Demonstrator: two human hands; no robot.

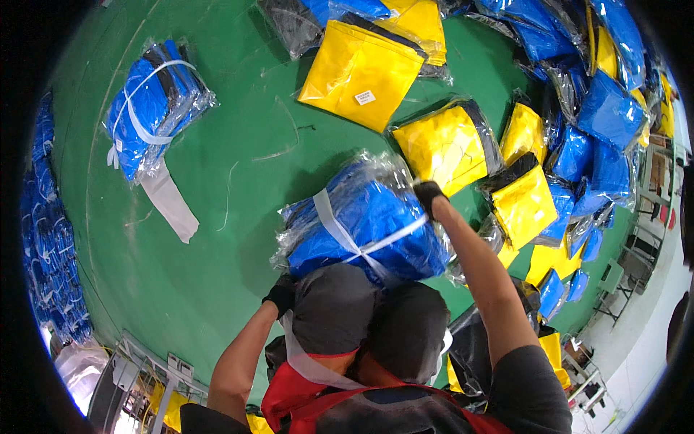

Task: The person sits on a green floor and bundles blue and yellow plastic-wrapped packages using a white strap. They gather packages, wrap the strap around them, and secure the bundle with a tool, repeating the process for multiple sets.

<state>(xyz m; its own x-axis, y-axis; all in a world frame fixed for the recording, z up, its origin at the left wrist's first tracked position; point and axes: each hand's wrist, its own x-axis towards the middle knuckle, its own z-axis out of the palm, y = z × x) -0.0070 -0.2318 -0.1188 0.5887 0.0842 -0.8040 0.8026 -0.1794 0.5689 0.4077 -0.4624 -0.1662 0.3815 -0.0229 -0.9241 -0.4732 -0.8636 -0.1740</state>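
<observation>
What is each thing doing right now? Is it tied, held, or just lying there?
Blue plastic-wrapped bundle: strapped with white bands, gripped at both ends.
Left hand: gloved, shut on it.
Right hand: gloved, shut on it.
Smaller blue strapped bundle: lying alone.
Yellow bagged packs: loose, piled.

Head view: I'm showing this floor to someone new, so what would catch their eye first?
First, the blue bundle in clear plastic, tied with white strap, at the centre of the green floor; the left hand is at its lower corner, the right hand at its upper right edge. Next, the heap of yellow packs and blue packs along the top and right. A second tied bundle lies upper left.
</observation>
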